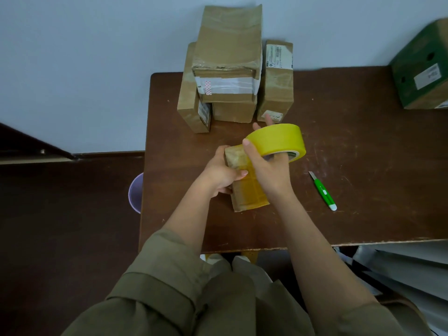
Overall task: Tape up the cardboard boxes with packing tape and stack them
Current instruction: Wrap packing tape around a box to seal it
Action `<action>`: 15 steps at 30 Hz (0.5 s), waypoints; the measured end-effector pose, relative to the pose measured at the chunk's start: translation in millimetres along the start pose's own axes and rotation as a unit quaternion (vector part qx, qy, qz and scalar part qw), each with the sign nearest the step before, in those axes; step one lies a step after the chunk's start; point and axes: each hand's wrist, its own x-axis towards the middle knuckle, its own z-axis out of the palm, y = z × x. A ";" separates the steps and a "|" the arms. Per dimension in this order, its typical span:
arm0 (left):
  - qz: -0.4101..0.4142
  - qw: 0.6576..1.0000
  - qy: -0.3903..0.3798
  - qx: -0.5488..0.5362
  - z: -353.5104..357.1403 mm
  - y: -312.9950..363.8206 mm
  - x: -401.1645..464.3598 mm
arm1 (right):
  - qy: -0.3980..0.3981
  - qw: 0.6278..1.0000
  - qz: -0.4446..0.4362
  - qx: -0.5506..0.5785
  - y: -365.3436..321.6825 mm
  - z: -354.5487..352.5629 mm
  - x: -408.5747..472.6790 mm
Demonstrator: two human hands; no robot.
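A small cardboard box (249, 194) lies on the brown table (363, 166), with yellowish tape across its top. My left hand (221, 173) grips the box's left side, thumb on top. My right hand (269, 170) holds a yellow roll of packing tape (278, 138) over the far end of the box, fingers through its core. Tape runs from the roll down onto the box. At the back of the table stands a stack of taped cardboard boxes (228, 69), flanked by an upright box on the left (191, 105) and another on the right (277, 81).
A green and white box cutter (323, 191) lies on the table to the right of my hands. A green-printed carton (421, 69) sits at the table's far right corner. A lilac bin (136, 192) stands left of the table. White shelving (412, 267) is at lower right.
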 end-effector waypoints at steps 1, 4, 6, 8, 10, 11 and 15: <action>0.000 1.000 -0.002 -0.001 -0.6 -0.6 0.0 | -0.003 0.999 0.012 0.033 -0.3 -0.7 1.2; 0.000 1.000 -0.009 -0.002 -0.4 -0.9 0.7 | 0.016 0.997 0.012 0.069 -5.4 -2.3 5.0; 0.002 1.000 -0.012 -0.001 1.4 0.9 1.9 | 0.042 0.995 0.013 0.092 -4.7 -5.6 10.0; 0.004 1.000 -0.012 0.003 3.0 3.0 3.0 | 0.057 0.994 0.007 0.094 -0.4 -7.8 13.5; 0.000 1.000 -0.011 -0.002 2.7 3.4 4.4 | 0.093 0.990 0.000 0.108 2.0 -12.8 17.1; -0.003 1.000 -0.012 -0.007 1.8 3.1 5.5 | 0.125 0.985 -0.005 0.119 3.7 -18.4 20.9; -0.007 1.000 -0.022 -0.005 -3.0 2.1 6.3 | 0.155 0.981 -0.045 0.108 10.4 -44.8 38.7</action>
